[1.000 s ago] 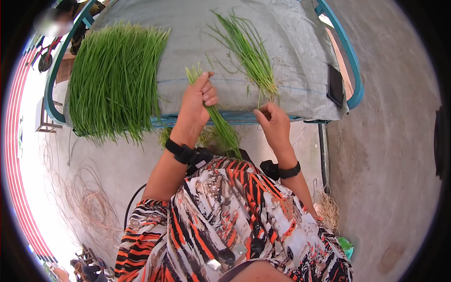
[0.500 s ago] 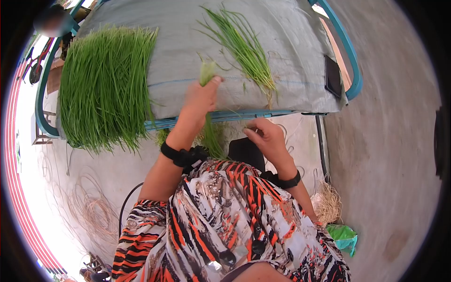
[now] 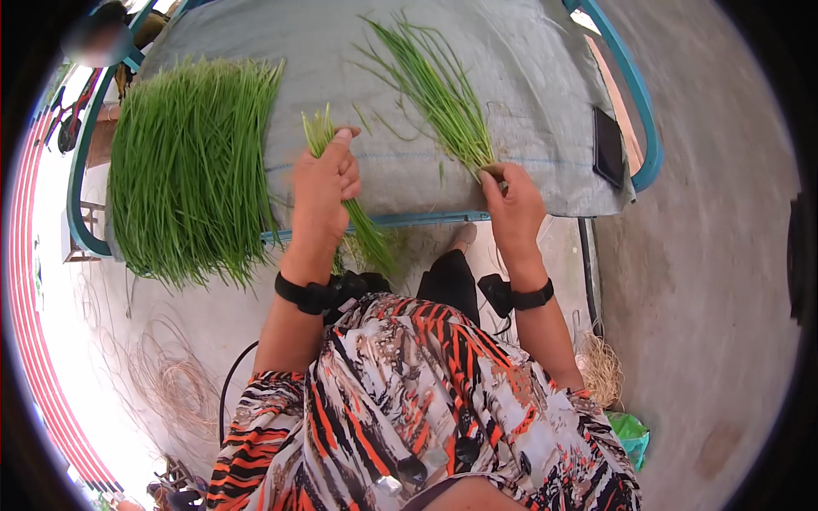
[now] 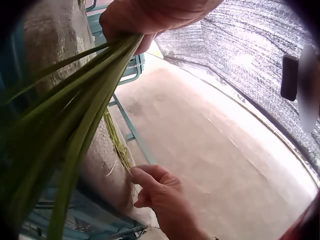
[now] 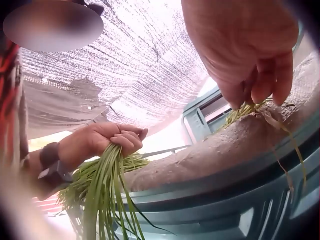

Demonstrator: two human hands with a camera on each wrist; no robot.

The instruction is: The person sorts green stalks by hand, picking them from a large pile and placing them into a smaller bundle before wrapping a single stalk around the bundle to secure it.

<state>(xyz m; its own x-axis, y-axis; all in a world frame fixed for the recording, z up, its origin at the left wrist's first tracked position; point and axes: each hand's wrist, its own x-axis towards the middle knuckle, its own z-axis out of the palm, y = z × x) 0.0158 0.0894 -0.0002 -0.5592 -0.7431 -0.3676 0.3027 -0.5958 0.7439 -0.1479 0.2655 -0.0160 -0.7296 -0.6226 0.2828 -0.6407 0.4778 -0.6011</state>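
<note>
My left hand (image 3: pixel 325 189) grips a bundle of long green stalks (image 3: pixel 366 236), pale ends up above the fist and leaves hanging below. In the right wrist view the same bundle (image 5: pixel 104 187) droops from the left hand (image 5: pixel 112 140). My right hand (image 3: pixel 516 204) pinches at the pale root end of a small loose pile of stalks (image 3: pixel 443 98) lying on the grey cloth. The left wrist view shows the right hand (image 4: pixel 162 195) with thumb and fingertips together at that pile's end (image 4: pixel 118 145). A wide, dense heap of green stalks (image 3: pixel 192 170) lies on the cloth at the left.
Grey cloth (image 3: pixel 315 51) covers a surface with a teal frame (image 3: pixel 635 94). A dark phone (image 3: pixel 607 147) lies near its right edge. On the floor are coiled strands (image 3: pixel 175 383), a straw-coloured bunch (image 3: pixel 601 372) and a green bag (image 3: pixel 629 436).
My left hand has moved left with its bundle. My right hand first drew back from the loose pile towards the body, then returned to its root end.
</note>
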